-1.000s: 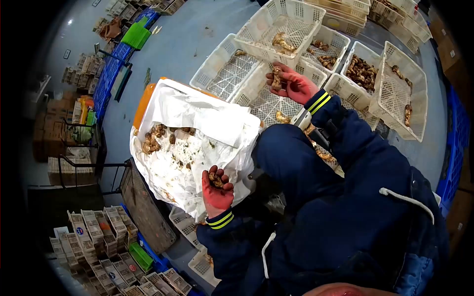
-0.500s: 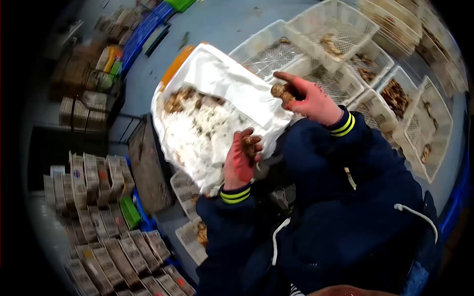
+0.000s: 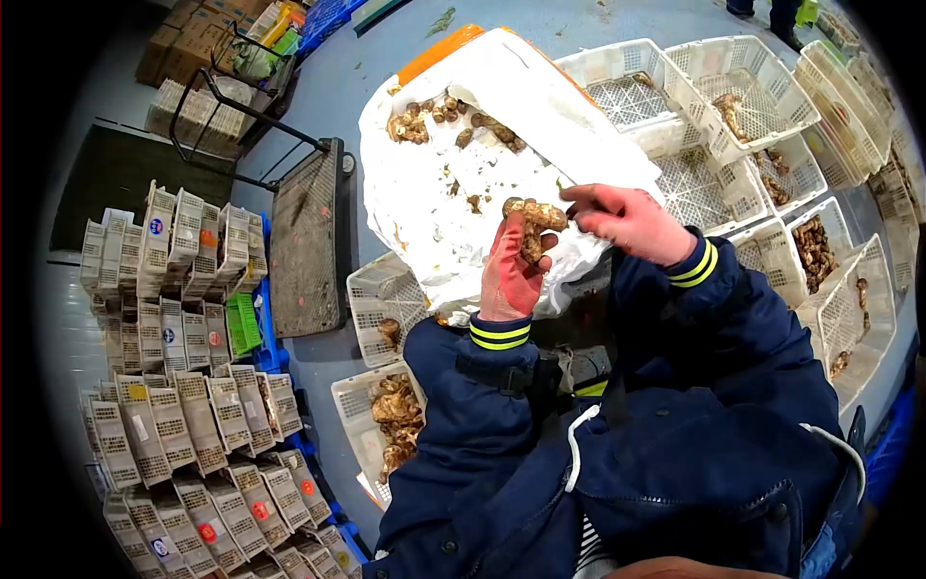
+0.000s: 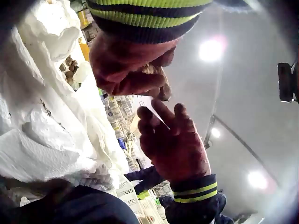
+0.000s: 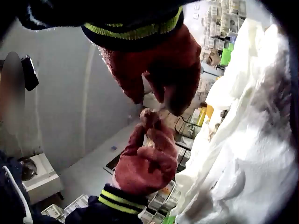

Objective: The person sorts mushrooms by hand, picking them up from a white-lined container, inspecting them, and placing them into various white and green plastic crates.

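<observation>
In the head view my left hand (image 3: pixel 509 280), in a reddish glove, holds brown knobbly mushrooms (image 3: pixel 533 214) over the near edge of a white-lined bin (image 3: pixel 588 130). One lies crosswise at the fingertips and another points down beneath it. My right hand (image 3: pixel 637 227), gloved alike, hovers just to the right, fingertips close to the crosswise mushroom's end. From the left wrist, the right hand (image 4: pixel 175 144) shows nearly straight fingers with nothing between them. A mushroom tip (image 5: pixel 149 116) pokes out of the left hand (image 5: pixel 147 163) in the right wrist view. More mushrooms (image 3: pixel 424 121) lie on the liner.
White plastic crates (image 3: pixel 699 188) stand to the right, several with mushrooms inside. By my left knee sits a crate of larger mushrooms (image 3: pixel 395 415). A flat trolley (image 3: pixel 307 246) and stacked baskets (image 3: pixel 174 338) occupy the left side. Another person's legs (image 3: pixel 783 19) show at the top right.
My right hand brought a mushroom from the crates across to the left hand and let go of it. The left hand now holds it with its own mushroom. The head view has shifted.
</observation>
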